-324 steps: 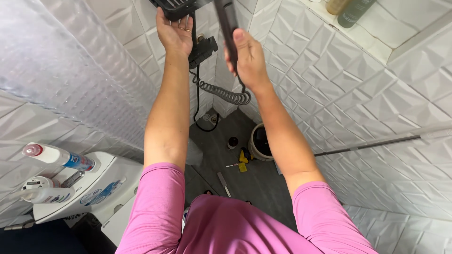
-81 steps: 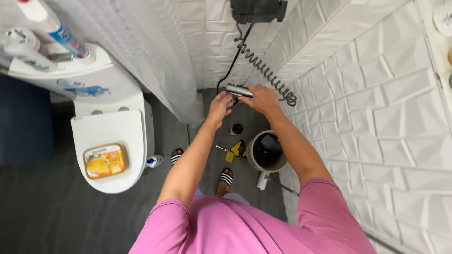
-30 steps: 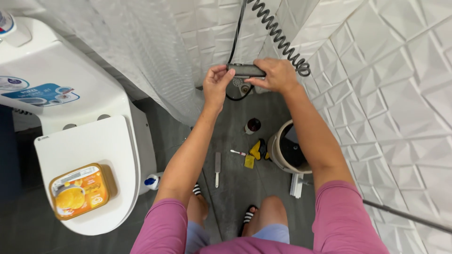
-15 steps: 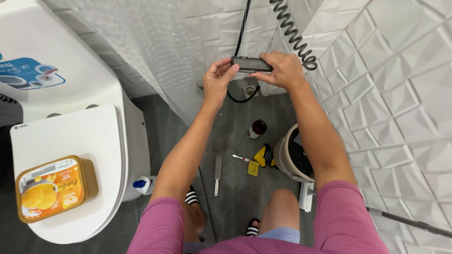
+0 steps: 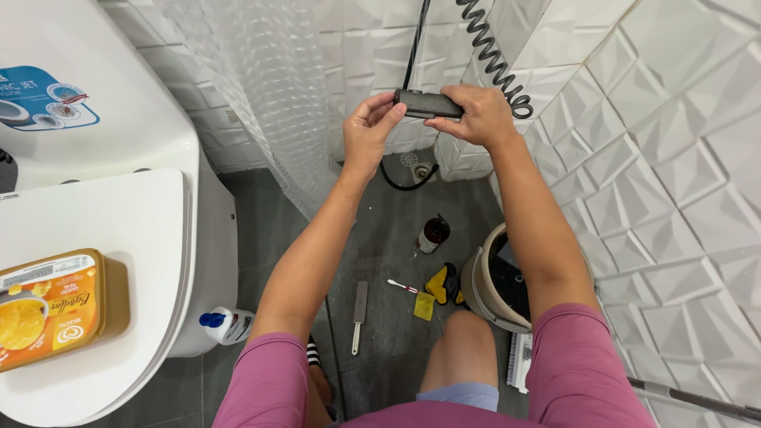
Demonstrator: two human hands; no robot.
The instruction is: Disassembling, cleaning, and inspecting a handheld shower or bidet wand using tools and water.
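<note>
I see a dark grey handheld shower head (image 5: 429,104), flat and oblong, held level in front of the far tiled wall, up above the floor drain (image 5: 409,159). A black coiled hose (image 5: 493,57) runs from its right end up out of frame; a straight black cord (image 5: 414,43) hangs just behind it.

My left hand (image 5: 369,132) is partly closed, thumb and fingertips pinching the shower head's left end. My right hand (image 5: 473,116) is closed over its right half, fingers wrapped across the top.

Room is tight. White faceted tile wall (image 5: 674,158) close on the right, clear shower curtain (image 5: 277,103) hanging on the left, just beside my left forearm. Further left is the white toilet (image 5: 119,261), lid down, with an orange ice-cream tub (image 5: 47,305) on it. A white bottle with a blue cap (image 5: 226,325) lies on the floor against the toilet base.

On the grey floor below my arms: brown bottle (image 5: 434,233), small scraper (image 5: 359,305), toothbrush (image 5: 403,286), yellow sponge (image 5: 424,306), yellow-black gloves (image 5: 445,284), beige bucket (image 5: 483,285) by my right knee, white brush (image 5: 519,361) near it. Open floor only between the curtain and the bucket.
</note>
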